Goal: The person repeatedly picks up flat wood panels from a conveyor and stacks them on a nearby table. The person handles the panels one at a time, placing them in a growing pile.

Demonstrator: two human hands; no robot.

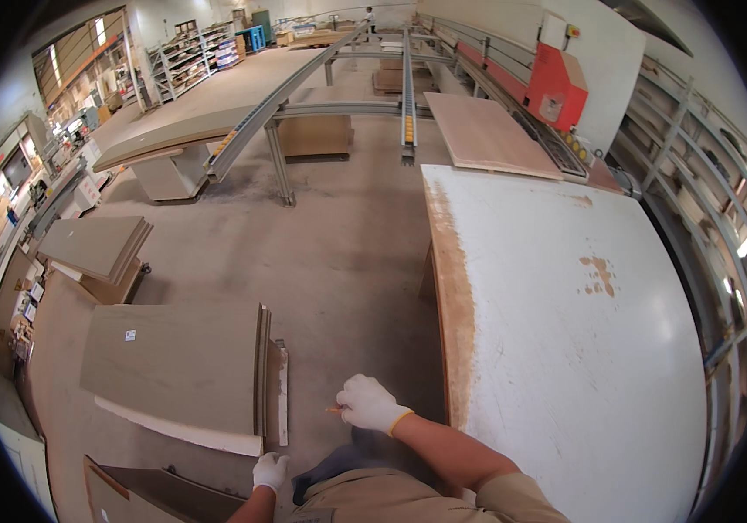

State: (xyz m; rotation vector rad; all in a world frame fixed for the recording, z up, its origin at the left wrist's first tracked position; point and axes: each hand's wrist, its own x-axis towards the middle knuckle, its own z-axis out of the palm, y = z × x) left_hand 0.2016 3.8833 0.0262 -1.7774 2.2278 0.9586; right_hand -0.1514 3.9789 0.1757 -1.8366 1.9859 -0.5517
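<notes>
- The right hand (pixel 372 403), in a white glove, is closed narrowly around a small orange pencil (pixel 333 410), whose tip pokes out toward nine o'clock; it looks held ready for marking.
- The left hand (pixel 270 472), also gloved, hangs loosely curled and holds nothing that I can see.
- A stack of grey boards (pixel 177 366) lies flat at ten o'clock from the left hand, just beside it, low for easy lifting.
- The pencil sits between the stack and the white desk (pixel 565 331), which is at three o'clock of the right hand.
- A wooden panel (pixel 487 133) rests at the desk's far end beside the red machine (pixel 556 87).
</notes>
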